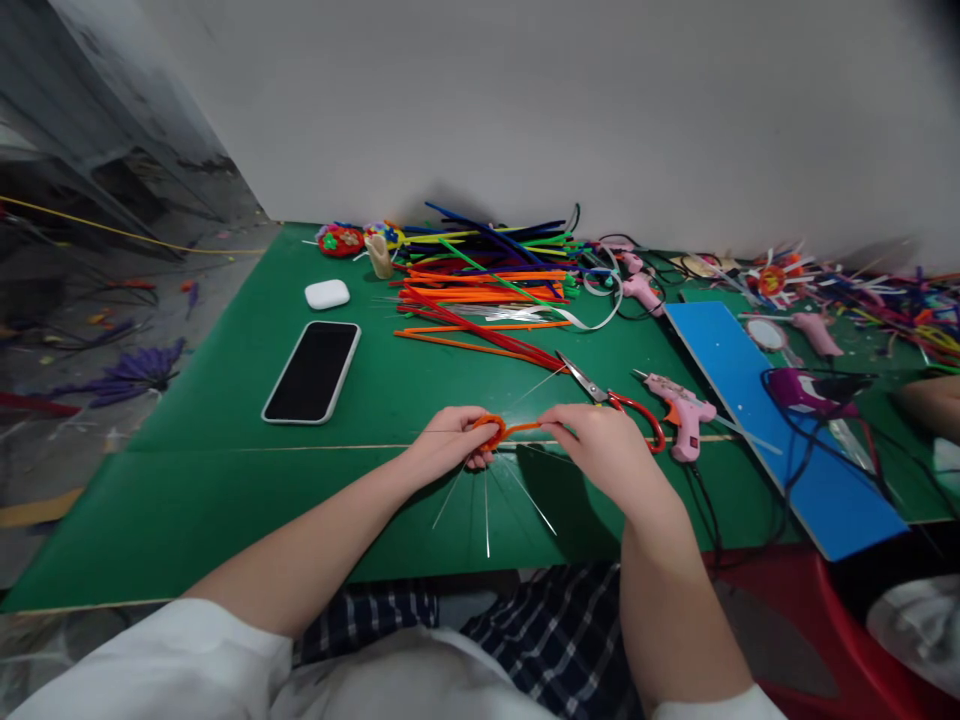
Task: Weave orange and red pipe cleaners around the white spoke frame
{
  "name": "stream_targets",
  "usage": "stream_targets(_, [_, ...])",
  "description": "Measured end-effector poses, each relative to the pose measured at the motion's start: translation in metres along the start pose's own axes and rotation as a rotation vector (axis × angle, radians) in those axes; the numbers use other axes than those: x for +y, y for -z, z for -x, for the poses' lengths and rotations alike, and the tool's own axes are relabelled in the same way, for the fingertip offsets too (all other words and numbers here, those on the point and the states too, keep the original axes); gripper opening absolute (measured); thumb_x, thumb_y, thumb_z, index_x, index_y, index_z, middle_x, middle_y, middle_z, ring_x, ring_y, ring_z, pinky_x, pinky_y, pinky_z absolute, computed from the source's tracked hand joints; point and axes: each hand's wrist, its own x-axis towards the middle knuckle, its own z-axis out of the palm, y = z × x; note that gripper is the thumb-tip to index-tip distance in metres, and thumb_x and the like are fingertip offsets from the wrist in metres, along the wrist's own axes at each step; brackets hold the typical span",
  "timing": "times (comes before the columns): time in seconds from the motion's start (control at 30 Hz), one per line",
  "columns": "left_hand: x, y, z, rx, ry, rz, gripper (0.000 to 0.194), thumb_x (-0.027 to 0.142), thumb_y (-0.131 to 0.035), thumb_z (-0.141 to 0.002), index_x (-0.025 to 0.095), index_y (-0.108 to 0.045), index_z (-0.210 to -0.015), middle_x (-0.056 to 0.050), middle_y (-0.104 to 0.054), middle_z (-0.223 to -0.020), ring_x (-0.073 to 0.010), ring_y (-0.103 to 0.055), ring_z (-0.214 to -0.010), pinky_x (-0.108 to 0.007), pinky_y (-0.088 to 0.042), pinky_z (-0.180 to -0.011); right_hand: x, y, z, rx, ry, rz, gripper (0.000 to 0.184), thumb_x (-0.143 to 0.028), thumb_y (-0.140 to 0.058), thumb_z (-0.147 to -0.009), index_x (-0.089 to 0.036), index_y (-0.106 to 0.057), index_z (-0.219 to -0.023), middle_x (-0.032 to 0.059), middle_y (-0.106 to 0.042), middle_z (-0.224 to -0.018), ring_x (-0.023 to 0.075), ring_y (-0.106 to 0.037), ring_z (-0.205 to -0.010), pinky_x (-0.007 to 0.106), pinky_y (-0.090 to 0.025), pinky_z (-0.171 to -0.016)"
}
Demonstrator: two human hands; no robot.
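Observation:
My left hand point(455, 438) is closed around a small orange coil of pipe cleaner point(491, 432), its thumb pressed on top. Several thin wires point(487, 510) fan out from the coil toward the table's front edge and to the sides. The loose end of the orange pipe cleaner point(523, 428) runs right from the coil, and my right hand point(600, 445) pinches it between thumb and fingers. Just beyond my right hand lie red-handled scissors point(589, 378), their blades apart. A pink glue gun point(684, 412) rests to the right of them.
Bundles of coloured pipe cleaners point(487, 290) lie at the back of the green table point(187, 400). A phone point(313, 372) and a white case point(327, 294) are on the left. At right lies a blue board point(772, 420) with a purple glue gun point(814, 392); another person's arm point(934, 405) shows beyond.

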Motion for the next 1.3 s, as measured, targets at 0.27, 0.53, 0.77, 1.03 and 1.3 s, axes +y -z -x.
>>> stream_targets(0.27, [0.002,0.001,0.003,-0.015,-0.034,0.043,0.021,0.034,-0.053,-0.078,0.013,-0.055,-0.079,-0.001,-0.061,-0.053,-0.0079,-0.055,-0.045,-0.017,-0.043,-0.044,0.007,-0.008,-0.002,-0.065,-0.049,-0.111,0.018,-0.029,-0.045,-0.086,-0.025,-0.062,-0.082,-0.0025,-0.067,-0.074,0.0144,-0.059,-0.066,0.024,-0.034,-0.055])
stream_targets(0.53, [0.008,0.008,0.009,-0.13,-0.082,0.091,0.022,0.035,-0.059,-0.076,0.013,-0.058,-0.078,-0.001,-0.06,-0.057,-0.0108,-0.06,-0.053,-0.019,-0.045,-0.049,0.02,-0.009,-0.009,-0.234,0.003,-0.588,0.019,-0.028,-0.047,-0.083,-0.021,-0.063,-0.077,-0.002,-0.065,-0.075,0.01,-0.054,-0.067,0.022,-0.037,-0.059])
stream_targets(0.77, [0.011,0.012,0.013,-0.248,-0.061,0.185,0.019,0.031,-0.061,-0.076,0.012,-0.058,-0.076,-0.002,-0.062,-0.055,-0.0109,-0.059,-0.05,-0.02,-0.045,-0.05,0.018,-0.022,-0.013,-0.288,-0.002,-0.686,0.021,-0.032,-0.043,-0.085,-0.021,-0.06,-0.081,-0.0015,-0.063,-0.072,0.0097,-0.053,-0.055,0.022,-0.041,-0.049])
stream_targets(1.03, [0.008,0.017,0.008,-0.221,0.038,0.42,0.022,0.032,-0.062,-0.074,0.01,-0.057,-0.075,-0.004,-0.061,-0.05,-0.0082,-0.054,-0.04,-0.017,-0.043,-0.043,0.002,-0.032,-0.015,0.496,0.338,-0.367,0.023,-0.017,-0.054,-0.081,-0.025,-0.063,-0.101,0.0033,-0.062,-0.107,0.0191,-0.05,-0.105,0.04,-0.04,-0.094])
stream_targets(1.3, [0.01,0.017,0.011,-0.243,0.054,0.527,0.019,0.029,-0.063,-0.074,0.011,-0.057,-0.075,-0.001,-0.058,-0.046,-0.0071,-0.051,-0.036,-0.015,-0.039,-0.038,-0.01,-0.047,-0.019,0.513,0.42,-0.382,0.021,-0.02,-0.056,-0.081,-0.026,-0.063,-0.1,0.0036,-0.064,-0.105,0.0193,-0.049,-0.11,0.04,-0.042,-0.093])
